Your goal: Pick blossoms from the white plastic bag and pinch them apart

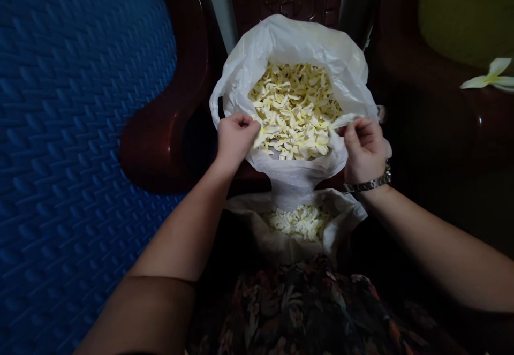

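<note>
Left edge of the big white bag (313,39), and the left hand (237,136) pinched a pale flower (270,129)! Right edge, the right hand (366,149) pinched a second bloom (341,121)! Blossoms (295,98) lay heaped inside; a light fingertip grip seemed wisest.

Left hand (236,136) has a pale yellow-white petal (269,129) pinched inside a crinkly white plastic bag (313,39) full of cream-yellow flowers (295,98), right hand (365,143) pinching another pale petal (341,121) opposite, silver metal watch (367,184) on that wrist. Second white plastic bag (346,217) with whitish flowers (299,222) sits just below.
</note>
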Available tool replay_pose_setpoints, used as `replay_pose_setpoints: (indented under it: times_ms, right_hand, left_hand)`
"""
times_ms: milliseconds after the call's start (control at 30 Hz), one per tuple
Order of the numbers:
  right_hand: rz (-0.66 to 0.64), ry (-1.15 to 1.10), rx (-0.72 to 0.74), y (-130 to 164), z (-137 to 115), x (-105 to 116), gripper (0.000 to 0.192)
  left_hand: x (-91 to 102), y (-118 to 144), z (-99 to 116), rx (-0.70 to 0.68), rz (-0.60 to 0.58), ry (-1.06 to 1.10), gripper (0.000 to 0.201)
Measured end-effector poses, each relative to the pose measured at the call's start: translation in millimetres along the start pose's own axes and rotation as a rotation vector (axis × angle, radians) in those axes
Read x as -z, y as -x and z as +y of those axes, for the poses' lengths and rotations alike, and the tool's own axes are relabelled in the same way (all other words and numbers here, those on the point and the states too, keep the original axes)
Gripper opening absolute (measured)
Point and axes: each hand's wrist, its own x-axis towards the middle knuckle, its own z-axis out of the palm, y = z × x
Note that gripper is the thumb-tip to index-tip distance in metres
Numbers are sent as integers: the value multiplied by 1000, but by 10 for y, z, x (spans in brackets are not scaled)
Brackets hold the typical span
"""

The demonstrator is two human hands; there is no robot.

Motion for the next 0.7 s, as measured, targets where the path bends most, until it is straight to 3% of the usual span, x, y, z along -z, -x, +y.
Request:
replay_pose_setpoints:
  times_ms: [67, 100, 300, 367, 400, 467, 567, 633, 700]
  right_hand:
    - [-16, 15, -9, -75, -48, 39, 26]
    - [-94, 33, -35, -99, -70, 58, 26]
    - [-1034, 302, -222, 153, -21, 62, 16]
    - [-1227, 415, -233, 299, 58, 46, 8]
    - [-1262, 464, -207, 347, 92, 43, 6]
    - [-1179, 507, -181, 372, 130, 45, 30]
    - [-878, 352, -272, 272, 92, 31, 59]
    - [-683, 151, -370, 198, 27, -12, 62]
    - [-587, -8, -452, 166, -38, -76, 56]
  left_hand:
    - [25, -36, -14, 34, 16, 28, 4]
    - [35, -45, -19, 40, 11, 41, 4]
    - [21, 55, 18, 35, -197, 160, 9]
    - [7, 107, 56, 52, -287, 156, 8]
    - [3, 128, 76, 67, -330, 143, 7]
    - [0, 165, 118, 111, -411, 118, 5]
    - [-11, 225, 177, 177, -524, 113, 5]
    - [-39, 282, 216, 210, -601, 139, 6]
    - [-84, 350, 252, 252, -659, 184, 9]
